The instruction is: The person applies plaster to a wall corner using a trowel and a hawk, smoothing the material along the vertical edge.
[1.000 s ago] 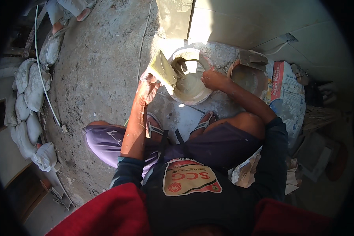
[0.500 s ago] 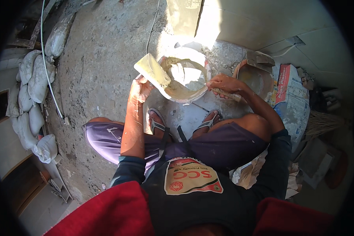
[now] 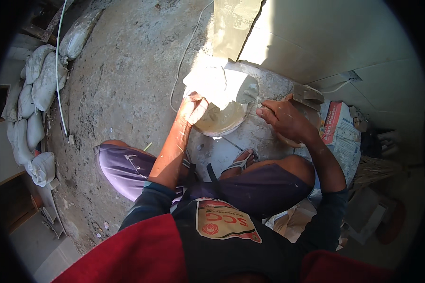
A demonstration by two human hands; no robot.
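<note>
My left hand (image 3: pixel 192 108) grips the near edge of a pale rectangular board (image 3: pixel 207 85), which is washed out by sunlight. It is tilted over the far left of a round bucket (image 3: pixel 222 134) with wet, yellowish-grey plaster (image 3: pixel 219 119) inside. My right hand (image 3: pixel 283 118) is closed around the handle of a trowel (image 3: pixel 248 89). The trowel's grey blade points left over the bucket's far right side, close to the board. Most of its handle is hidden in my fist.
A second, smaller tub (image 3: pixel 290 140) stands right of the bucket, with a blocky grey piece (image 3: pixel 307 96) at its rim. Beyond it are a plaster bag (image 3: pixel 340 129) and a straw broom (image 3: pixel 375 170). Filled sacks (image 3: pixel 45 89) line the left. A cable (image 3: pixel 179 70) crosses the concrete floor.
The board has moved right and away over the bucket, into bright sunlight. My right hand has shifted slightly right and nearer, and the trowel blade now shows beside the board. The view has tilted.
</note>
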